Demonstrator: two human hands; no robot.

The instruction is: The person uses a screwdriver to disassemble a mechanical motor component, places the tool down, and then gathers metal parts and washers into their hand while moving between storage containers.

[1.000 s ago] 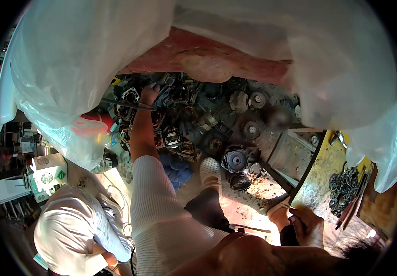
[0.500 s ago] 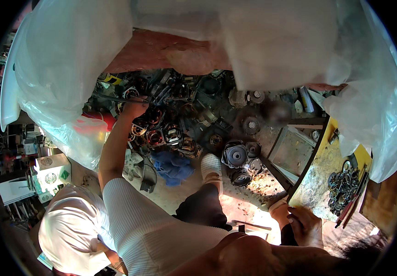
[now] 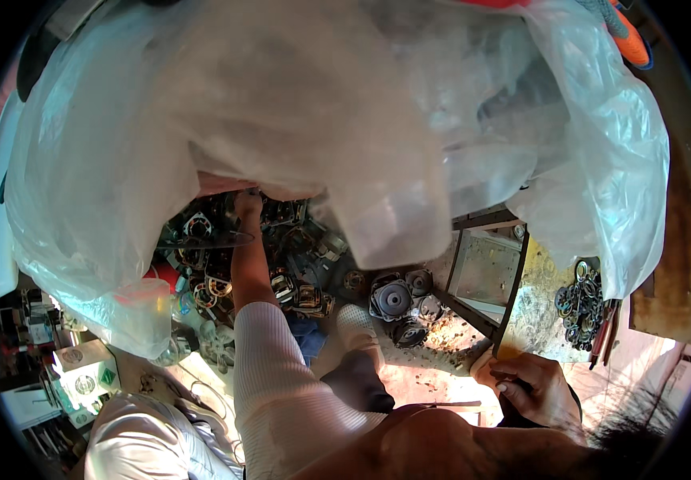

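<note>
My left hand (image 3: 248, 202), at the end of a white ribbed sleeve, reaches into the far part of a heap of dark metal parts (image 3: 285, 284). Many of these are ring-shaped with copper-coloured coils. Its fingers are partly hidden at the edge of a plastic sheet (image 3: 273, 120), so their grip does not show. A thin dark strip (image 3: 201, 242) lies by my left forearm. Lower right, my right hand (image 3: 533, 392) rests near my bent leg, fingers loosely bent and somewhat apart, with nothing visible in it.
Round grey metal parts (image 3: 393, 300) stand beside my pale clog (image 3: 356, 326). At right are a framed panel (image 3: 485, 268) and a board holding small dark rings (image 3: 579, 308). White boxes (image 3: 85, 376) stand left. A person in pale clothing (image 3: 141, 440) sits lower left.
The plastic sheeting now hangs lower and covers more of the heap. My left arm has swung right across the parts, its forearm over the coils. My right hand has barely moved.
</note>
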